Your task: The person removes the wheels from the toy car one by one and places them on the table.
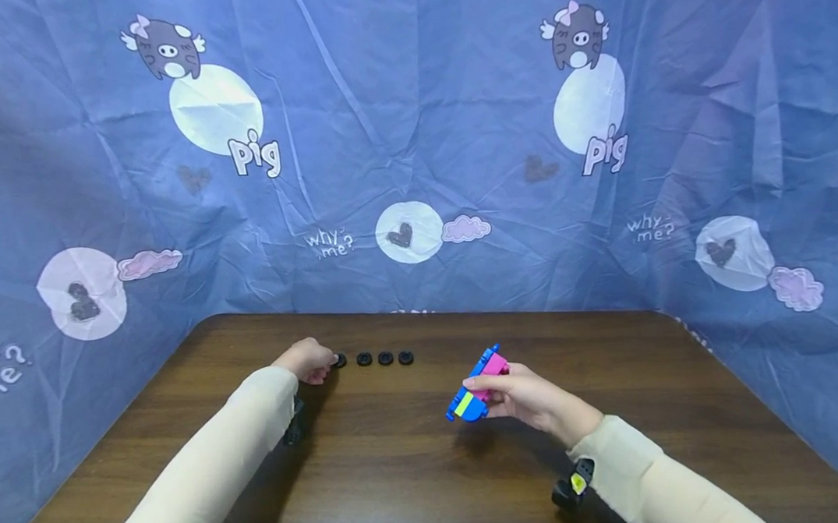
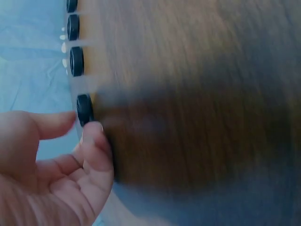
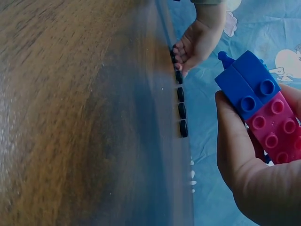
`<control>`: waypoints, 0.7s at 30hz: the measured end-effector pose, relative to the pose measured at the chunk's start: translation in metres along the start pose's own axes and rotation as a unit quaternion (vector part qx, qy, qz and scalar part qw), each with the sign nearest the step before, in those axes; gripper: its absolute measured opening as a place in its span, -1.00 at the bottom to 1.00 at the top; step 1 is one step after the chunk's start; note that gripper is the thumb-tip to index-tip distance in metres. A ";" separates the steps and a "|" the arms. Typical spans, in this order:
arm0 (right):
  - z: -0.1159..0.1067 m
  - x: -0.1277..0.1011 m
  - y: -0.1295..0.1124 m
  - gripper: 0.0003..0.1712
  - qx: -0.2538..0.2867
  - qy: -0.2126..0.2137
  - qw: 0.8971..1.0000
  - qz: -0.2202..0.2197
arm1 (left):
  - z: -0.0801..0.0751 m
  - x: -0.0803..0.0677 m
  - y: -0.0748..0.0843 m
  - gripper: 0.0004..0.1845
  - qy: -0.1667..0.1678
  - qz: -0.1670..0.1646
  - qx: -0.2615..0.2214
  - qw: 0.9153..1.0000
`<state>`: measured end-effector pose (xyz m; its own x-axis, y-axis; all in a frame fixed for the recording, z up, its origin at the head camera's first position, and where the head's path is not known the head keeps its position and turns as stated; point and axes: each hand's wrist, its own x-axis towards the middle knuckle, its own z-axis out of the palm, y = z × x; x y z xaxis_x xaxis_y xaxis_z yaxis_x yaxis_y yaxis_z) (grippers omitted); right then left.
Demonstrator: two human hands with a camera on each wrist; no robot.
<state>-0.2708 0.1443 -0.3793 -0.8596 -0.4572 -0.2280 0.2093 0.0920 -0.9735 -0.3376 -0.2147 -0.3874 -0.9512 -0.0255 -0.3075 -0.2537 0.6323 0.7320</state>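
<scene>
My left hand [image 1: 307, 361] is at the left end of a row of small black toy wheels. In the left wrist view, its thumb and fingertip pinch the edge of the nearest wheel [image 2: 84, 109]. My right hand [image 1: 530, 399] grips a toy vehicle body of building bricks [image 1: 491, 367] above the table. That body has blue ends with side pegs, a pink studded brick and a yellow-green stripe. In the right wrist view, studs show on the blue brick [image 3: 249, 82] and the pink brick [image 3: 273, 127]. My right fingers and palm hide part of it.
More black wheels [image 1: 385, 358] lie flat in line to the right of my left hand. They rest near the far edge of the brown wooden table [image 1: 372, 466]. A blue printed cloth [image 1: 456, 135] hangs behind the table and along its sides.
</scene>
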 end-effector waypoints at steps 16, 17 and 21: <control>0.000 -0.003 -0.005 -0.65 0.010 0.009 1.000 0.011 | -0.015 0.067 -0.060 -0.69 -0.106 0.035 -0.105 0.988; 0.000 -0.003 -0.005 -0.65 0.010 0.009 1.000 0.009 | -0.016 0.059 -0.055 -0.69 -0.112 0.047 -0.109 0.987; -0.001 -0.004 -0.005 -0.64 -0.007 0.004 1.000 -0.001 | -0.017 0.014 -0.021 -0.68 -0.115 0.075 -0.092 0.986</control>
<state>-0.2692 0.1462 -0.3738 -0.8633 -0.4508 -0.2269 0.2019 0.1034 -0.9739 -0.3486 -0.2410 -0.3967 -0.9211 0.2469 -0.3011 -0.1605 0.4637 0.8713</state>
